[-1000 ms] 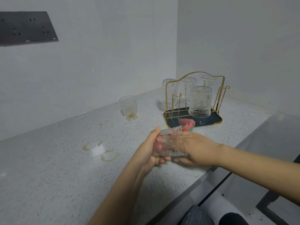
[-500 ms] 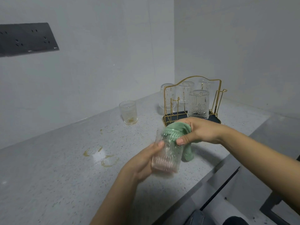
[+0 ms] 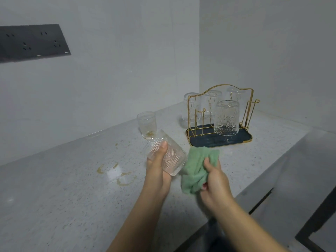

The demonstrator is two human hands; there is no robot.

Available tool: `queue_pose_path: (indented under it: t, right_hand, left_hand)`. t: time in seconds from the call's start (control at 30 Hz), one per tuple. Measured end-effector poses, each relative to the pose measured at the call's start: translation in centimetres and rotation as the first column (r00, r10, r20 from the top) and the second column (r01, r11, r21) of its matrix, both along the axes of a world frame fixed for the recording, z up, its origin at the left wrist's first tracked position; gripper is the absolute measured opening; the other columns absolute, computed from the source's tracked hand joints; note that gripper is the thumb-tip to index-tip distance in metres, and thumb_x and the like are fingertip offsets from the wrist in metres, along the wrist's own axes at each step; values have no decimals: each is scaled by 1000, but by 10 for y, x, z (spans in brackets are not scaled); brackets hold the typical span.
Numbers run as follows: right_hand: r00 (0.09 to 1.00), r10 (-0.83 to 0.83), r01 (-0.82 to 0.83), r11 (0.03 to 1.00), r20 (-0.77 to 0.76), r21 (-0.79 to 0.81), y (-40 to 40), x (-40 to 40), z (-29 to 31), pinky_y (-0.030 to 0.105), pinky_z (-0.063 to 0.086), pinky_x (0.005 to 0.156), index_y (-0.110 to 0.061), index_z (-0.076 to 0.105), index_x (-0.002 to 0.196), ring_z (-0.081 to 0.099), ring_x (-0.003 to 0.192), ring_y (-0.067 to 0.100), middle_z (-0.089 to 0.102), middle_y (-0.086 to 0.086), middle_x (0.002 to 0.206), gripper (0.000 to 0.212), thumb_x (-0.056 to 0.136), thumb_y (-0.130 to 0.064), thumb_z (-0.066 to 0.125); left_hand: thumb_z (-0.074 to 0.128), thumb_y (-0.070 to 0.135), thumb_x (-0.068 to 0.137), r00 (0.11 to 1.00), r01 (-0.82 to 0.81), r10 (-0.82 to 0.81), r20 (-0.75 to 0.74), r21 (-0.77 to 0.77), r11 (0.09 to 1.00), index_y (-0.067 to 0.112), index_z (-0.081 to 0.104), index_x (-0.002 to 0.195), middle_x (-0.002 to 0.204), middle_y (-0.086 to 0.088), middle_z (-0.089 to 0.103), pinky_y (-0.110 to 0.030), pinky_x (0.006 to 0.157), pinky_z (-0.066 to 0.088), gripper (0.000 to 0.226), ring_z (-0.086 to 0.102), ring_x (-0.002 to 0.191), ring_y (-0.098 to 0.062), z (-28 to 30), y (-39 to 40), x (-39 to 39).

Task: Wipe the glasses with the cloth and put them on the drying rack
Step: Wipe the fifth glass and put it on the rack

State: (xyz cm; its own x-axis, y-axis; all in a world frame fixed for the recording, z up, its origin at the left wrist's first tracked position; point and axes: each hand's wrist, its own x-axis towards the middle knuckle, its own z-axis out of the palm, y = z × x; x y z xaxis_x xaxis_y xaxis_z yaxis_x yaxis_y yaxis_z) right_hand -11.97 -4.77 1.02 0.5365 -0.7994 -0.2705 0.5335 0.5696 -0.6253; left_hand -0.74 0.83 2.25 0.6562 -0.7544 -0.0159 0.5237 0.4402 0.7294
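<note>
My left hand (image 3: 157, 170) grips a patterned clear glass (image 3: 170, 156), tilted with its base toward the upper left, above the counter. Just right of it my right hand (image 3: 214, 180) holds a bunched green cloth (image 3: 196, 168), now outside the glass. Behind them stands the gold wire drying rack (image 3: 245, 117) on its dark tray. Several glasses hang upside down on it, one patterned glass (image 3: 226, 117) at the front. A further glass (image 3: 147, 124) stands upright on the counter, left of the rack.
The speckled grey counter (image 3: 63, 197) has yellowish liquid rings (image 3: 120, 173) left of my hands. Its front edge runs diagonally at the lower right. White walls meet in a corner behind the rack; a dark socket panel (image 3: 32, 42) is on the left wall.
The cloth was inside the glass, then over its mouth; now my right hand has pulled it clear to the right. My left hand has tilted the glass.
</note>
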Motion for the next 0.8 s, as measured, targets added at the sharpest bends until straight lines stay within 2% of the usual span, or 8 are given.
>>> queue_pose_path:
  t: [0.07,0.13,0.2,0.4,0.53,0.6,0.7,0.8]
  right_hand:
    - [993,103,-106,993,65,49,22,8,-1,33,53,79,-16,51,130,66,94,23,67,12,112,37,95,-28,45]
    - [966,203,-217,973,157,80,38,18,7,37,49,92,-10,55,125,65,104,25,68,13,113,46,94,-41,41]
    - [960,186,-210,972,208,101,34,25,15,34,52,85,-8,57,121,67,100,23,69,14,110,53,95,-47,33]
    - [963,179,-204,972,201,116,9,22,28,34,56,74,-5,62,105,69,88,27,72,17,94,59,96,-51,26]
    - [959,221,-234,971,177,55,21,18,27,40,39,104,-3,52,127,57,116,30,61,19,122,62,95,-50,28]
    - [972,171,-178,984,158,32,12,18,32,41,41,102,-4,53,124,57,114,31,60,21,122,60,95,-50,28]
    - [989,95,-102,993,115,51,2,21,34,45,42,101,-5,52,127,59,111,32,60,22,123,61,95,-52,29]
    - [990,118,-124,990,74,74,16,21,23,40,46,97,-5,55,124,62,108,29,64,19,118,59,95,-50,31]
  left_hand:
    - [79,28,74,998,-61,61,-22,0,998,2,57,126,115,-19,66,-48,88,57,63,65,106,-33,0,-1,-5]
    - [83,23,73,995,-96,96,1,38,995,5,57,125,118,-20,68,-54,95,52,61,66,110,-36,-4,-2,-12]
    - [77,19,71,991,-129,127,38,49,990,18,62,111,105,-11,74,-47,92,54,42,71,100,-28,-4,0,-18]
    - [70,20,68,989,-127,129,73,-29,991,23,60,110,103,-6,73,-36,82,57,43,72,95,-19,-6,-5,-22]
    - [86,27,68,996,-93,93,18,-20,995,14,58,125,124,-21,65,-54,102,47,65,64,114,-35,-8,-5,-19]
    - [92,33,60,998,-64,64,12,-41,997,5,53,132,124,-22,64,-52,101,49,87,64,114,-35,-7,-5,-21]
    - [77,24,72,996,-74,77,52,-45,996,7,55,126,106,-10,70,-37,86,58,60,71,98,-21,-4,-6,-28]
    - [76,25,75,997,-74,74,25,-13,997,14,58,123,114,-14,71,-47,94,54,52,70,105,-28,-5,-6,-26]
